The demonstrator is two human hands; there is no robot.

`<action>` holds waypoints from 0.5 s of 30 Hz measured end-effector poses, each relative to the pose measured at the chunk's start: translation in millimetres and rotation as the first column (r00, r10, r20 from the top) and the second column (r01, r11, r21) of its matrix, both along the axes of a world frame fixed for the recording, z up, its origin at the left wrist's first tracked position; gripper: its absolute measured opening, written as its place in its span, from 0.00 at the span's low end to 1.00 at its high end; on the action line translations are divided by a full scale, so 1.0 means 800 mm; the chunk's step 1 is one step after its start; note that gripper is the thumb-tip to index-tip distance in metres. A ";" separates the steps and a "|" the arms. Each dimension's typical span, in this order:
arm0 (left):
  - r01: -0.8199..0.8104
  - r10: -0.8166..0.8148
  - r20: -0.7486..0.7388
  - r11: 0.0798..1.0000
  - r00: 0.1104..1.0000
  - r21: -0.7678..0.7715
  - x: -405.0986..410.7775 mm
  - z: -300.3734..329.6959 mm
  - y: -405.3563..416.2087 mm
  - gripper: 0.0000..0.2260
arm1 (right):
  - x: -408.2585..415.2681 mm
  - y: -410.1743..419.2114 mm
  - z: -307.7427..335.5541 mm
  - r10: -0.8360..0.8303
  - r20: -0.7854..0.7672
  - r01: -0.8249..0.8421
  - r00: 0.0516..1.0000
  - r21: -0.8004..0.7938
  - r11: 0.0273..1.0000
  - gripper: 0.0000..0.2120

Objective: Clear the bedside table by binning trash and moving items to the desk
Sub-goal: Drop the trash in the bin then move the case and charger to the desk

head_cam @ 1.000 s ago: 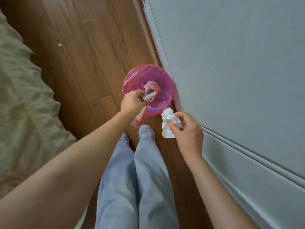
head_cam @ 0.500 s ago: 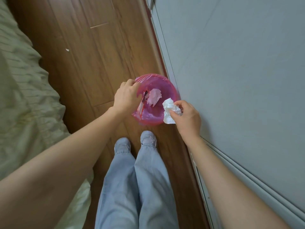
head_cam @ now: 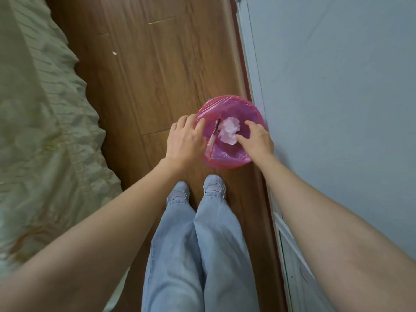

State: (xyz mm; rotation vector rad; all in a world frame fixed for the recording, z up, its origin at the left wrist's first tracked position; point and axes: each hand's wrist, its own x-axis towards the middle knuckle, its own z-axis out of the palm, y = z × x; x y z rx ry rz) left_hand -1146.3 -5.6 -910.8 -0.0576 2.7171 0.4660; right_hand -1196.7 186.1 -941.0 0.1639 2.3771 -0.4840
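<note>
A round bin with a pink liner (head_cam: 227, 104) stands on the wooden floor against the wall. Inside it lie a crumpled white tissue (head_cam: 229, 130) and a red and white wrapper (head_cam: 214, 138) leaning on the left wall. My left hand (head_cam: 186, 140) hovers over the bin's left rim, fingers spread, holding nothing. My right hand (head_cam: 257, 140) is over the right rim, fingers apart beside the tissue, with nothing in it.
A bed with pale green bedding (head_cam: 38, 122) fills the left side. A grey-white wall and panel (head_cam: 337, 109) run along the right. My jeans legs and grey shoes (head_cam: 213, 188) stand just below the bin. A small white scrap (head_cam: 114, 53) lies on the floor.
The wrapper left my left hand and dropped into the bin. My right hand moved over the bin and let go of the tissue, which now lies inside.
</note>
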 end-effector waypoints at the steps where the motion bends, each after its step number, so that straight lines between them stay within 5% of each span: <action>1: -0.015 0.015 0.001 1.000 1.000 0.000 0.000 0.006 -0.003 0.17 | -0.002 -0.002 0.007 0.021 -0.021 -0.021 1.000 0.000 1.000 0.22; 7: -0.090 0.087 -0.044 0.994 0.995 -0.057 -0.001 0.088 -0.026 0.16 | -0.013 -0.034 0.098 0.193 -0.232 -0.202 0.953 -0.015 0.979 0.19; 15: -0.331 0.308 -0.166 0.934 0.937 -0.137 0.025 0.313 -0.079 0.20 | -0.012 -0.097 0.325 0.365 -0.335 -0.405 0.869 -0.057 0.913 0.21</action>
